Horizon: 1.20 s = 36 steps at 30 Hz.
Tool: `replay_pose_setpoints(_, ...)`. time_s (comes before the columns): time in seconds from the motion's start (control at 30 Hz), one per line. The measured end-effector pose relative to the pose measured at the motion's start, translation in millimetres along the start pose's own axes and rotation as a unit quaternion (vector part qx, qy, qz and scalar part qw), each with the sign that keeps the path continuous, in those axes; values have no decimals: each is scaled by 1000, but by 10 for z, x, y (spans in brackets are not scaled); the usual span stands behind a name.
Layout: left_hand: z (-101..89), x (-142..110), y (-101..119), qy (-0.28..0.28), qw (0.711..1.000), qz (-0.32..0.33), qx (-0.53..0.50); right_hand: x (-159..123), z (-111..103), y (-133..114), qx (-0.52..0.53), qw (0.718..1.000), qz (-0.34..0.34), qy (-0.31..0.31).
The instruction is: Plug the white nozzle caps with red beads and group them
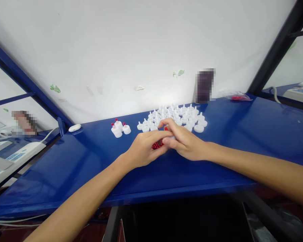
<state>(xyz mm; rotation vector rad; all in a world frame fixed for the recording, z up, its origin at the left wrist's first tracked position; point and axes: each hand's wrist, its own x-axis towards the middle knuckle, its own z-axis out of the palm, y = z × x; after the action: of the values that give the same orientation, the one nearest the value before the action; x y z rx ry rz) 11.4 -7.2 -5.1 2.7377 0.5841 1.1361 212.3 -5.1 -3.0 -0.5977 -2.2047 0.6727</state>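
My left hand [147,147] and my right hand [187,140] meet over the front of the table, fingers closed together. Between them is a white nozzle cap [173,137], mostly covered by fingers, with a red tip [166,128] showing above. Below my left fingers lie several small red tip caps [157,145], partly hidden; what holds them cannot be made out. Just behind my hands stands a cluster of white nozzle caps [191,117] without red tips. To the left, three white nozzle caps [116,129] stand upright with red tips on.
The blue table [91,151] runs along a white wall. A dark, blurred-out upright object [205,85] leans there. At the back right lies a clear bag [238,96] with red pieces. A white rounded case [74,127] sits back left, beside blue frame posts [62,125].
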Motion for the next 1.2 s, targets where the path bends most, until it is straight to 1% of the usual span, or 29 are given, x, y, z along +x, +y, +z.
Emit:
replay_pose_setpoints(0.07, -28, 17, -36, 29, 999, 6, 12, 5, -17, 2, 6, 1000, 3, 10)
replay_pose_setpoints(0.1, -56, 27, -69, 50, 999, -3, 17, 10, -34, 20, -1, 1000, 9, 23)
replay_pose_setpoints(0.17, -159, 38, -172, 103, 993, -43, 32, 23, -82, 82, -46, 997, 30, 46)
replay_pose_setpoints(0.23, -337, 22, -331, 153, 980, -105, 70, 32, -137, 160, -125, 990, 59, 39)
replay_pose_setpoints(0.27, -451, 0, -427, 185, 970, -126, 99, 35, -162, 198, -168, 983, 71, 30)
replay_pose_setpoints(0.3, -575, -31, -529, 199, 962, -135, 132, 36, -182, 231, -203, 975, 82, 23)
replay_pose_setpoints(0.33, -702, -70, -630, 194, 956, -139, 172, 37, -196, 259, -229, 969, 91, 19)
replay_pose_setpoints(0.4, -934, -156, -812, 152, 942, -145, 264, 38, -209, 292, -250, 962, 109, 18)
replay_pose_setpoints(0.43, -1027, -197, -883, 130, 934, -146, 300, 39, -209, 296, -251, 961, 119, 17)
replay_pose_setpoints(0.5, -1146, -263, -971, 67, 929, -148, 331, 46, -206, 284, -240, 960, 142, 10)
replay_pose_setpoints(0.57, -1184, -295, -990, 12, 930, -160, 330, 56, -204, 258, -227, 959, 170, 7)
replay_pose_setpoints(0.63, -1171, -296, -961, -11, 933, -179, 313, 64, -206, 238, -224, 955, 195, 10)
replay_pose_setpoints(0.77, -1126, -258, -882, -2, 945, -197, 263, 67, -206, 244, -229, 952, 204, 11)
replay_pose_setpoints(0.83, -1116, -250, -875, -12, 951, -196, 240, 64, -201, 256, -225, 953, 203, 5)
replay_pose_setpoints(0.93, -1097, -266, -913, -33, 955, -192, 222, 60, -195, 255, -222, 954, 200, -8)
replay_pose_setpoints(1.1, -1046, -293, -971, -54, 954, -197, 217, 59, -202, 226, -234, 951, 200, -39)
replay_pose_setpoints(1.2, -1037, -280, -961, -26, 960, -182, 213, 56, -202, 240, -238, 952, 188, -47)
